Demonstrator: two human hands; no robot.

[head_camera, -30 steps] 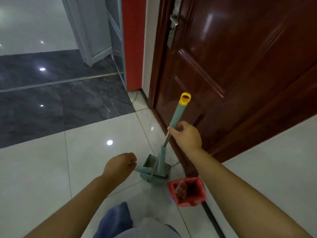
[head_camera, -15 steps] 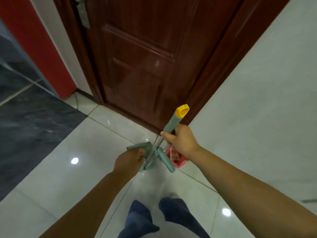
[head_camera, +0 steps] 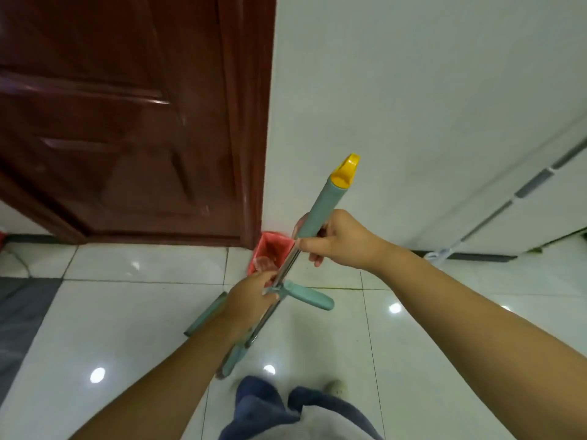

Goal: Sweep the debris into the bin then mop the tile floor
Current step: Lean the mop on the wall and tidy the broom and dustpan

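My right hand [head_camera: 343, 241] curls round the green grip of the broom [head_camera: 327, 201], just above the bin [head_camera: 270, 249]. My left hand [head_camera: 251, 300] pinches the shaft lower down, in front of the bin. The broom slants up from my feet, so my left hand is nearer the dustpan [head_camera: 203, 317].

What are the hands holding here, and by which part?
Right hand grips the broom-and-dustpan set at the bottom of its teal grip; left hand holds its metal shafts lower down.

Left hand [head_camera: 249, 301] and right hand [head_camera: 343, 240] both grip, arms extended.
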